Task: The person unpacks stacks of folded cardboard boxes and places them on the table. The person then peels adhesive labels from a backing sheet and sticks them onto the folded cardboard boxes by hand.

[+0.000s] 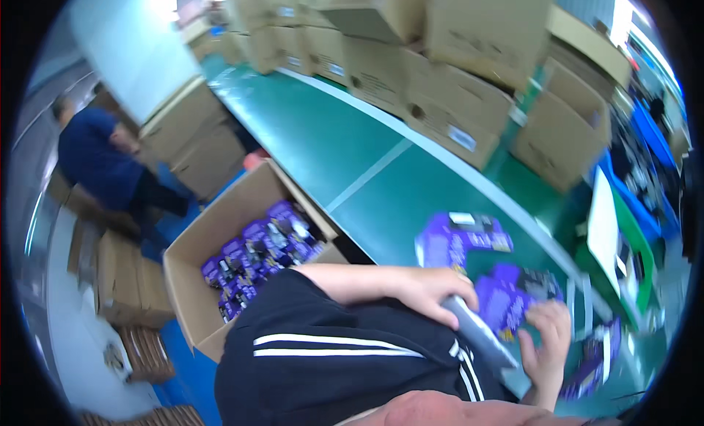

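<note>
My left hand [433,292] reaches across from the left, its fingers closed over the upper end of a flat, grey, slab-like object [480,336]. The object slants down toward my right hand; its exact kind is blurred. My right hand [548,342] stands open with fingers apart, beside the slab's lower end and close to a purple package [502,298]. Whether its fingertips touch that package cannot be made out. Just beyond my left hand, another purple package [447,239] with dark and white parts rests on the green surface.
At left, an open carton [187,279] holds several purple packages [257,246]. More purple packaging [594,364] lies at lower right, near a green bin [638,261] and blue bins [623,188]. Large cartons [458,118] line the far side. A person in dark clothes [99,158] stands at left.
</note>
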Motion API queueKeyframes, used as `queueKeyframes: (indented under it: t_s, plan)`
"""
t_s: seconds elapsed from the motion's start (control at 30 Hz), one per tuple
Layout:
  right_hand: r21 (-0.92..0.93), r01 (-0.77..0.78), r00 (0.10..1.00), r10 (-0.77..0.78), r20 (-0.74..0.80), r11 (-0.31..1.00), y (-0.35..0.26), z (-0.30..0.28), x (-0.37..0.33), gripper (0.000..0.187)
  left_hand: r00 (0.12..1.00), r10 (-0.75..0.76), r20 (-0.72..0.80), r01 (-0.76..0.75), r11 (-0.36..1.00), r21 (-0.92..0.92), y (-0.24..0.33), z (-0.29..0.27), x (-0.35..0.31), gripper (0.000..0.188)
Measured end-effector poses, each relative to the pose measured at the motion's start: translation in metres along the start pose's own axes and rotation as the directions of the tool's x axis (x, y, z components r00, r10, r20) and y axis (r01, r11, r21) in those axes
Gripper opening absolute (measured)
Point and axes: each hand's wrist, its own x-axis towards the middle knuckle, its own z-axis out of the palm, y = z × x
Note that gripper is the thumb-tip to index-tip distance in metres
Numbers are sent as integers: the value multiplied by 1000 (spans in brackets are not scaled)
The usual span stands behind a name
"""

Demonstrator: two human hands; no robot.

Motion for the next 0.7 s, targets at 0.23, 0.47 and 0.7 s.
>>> queueKeyframes:
  t_s: [0.23, 0.47, 0.7]
  plan:
    - [46, -28, 997, 25, 79, 999, -11, 18, 15, 31, 939, -271, -211, 248, 960, -127, 17, 22, -11, 7]
    - [6, -121, 979, 118, 169, 993, -19, 48, 8, 25, 934, -261, -244, 228, 961, -155, 13, 27, -10, 5]
    - [-156, 161, 974, -132, 183, 975, -28, 43, 1, 14, 885, -398, -243, 363, 915, -177, 8, 25, -11, 10]
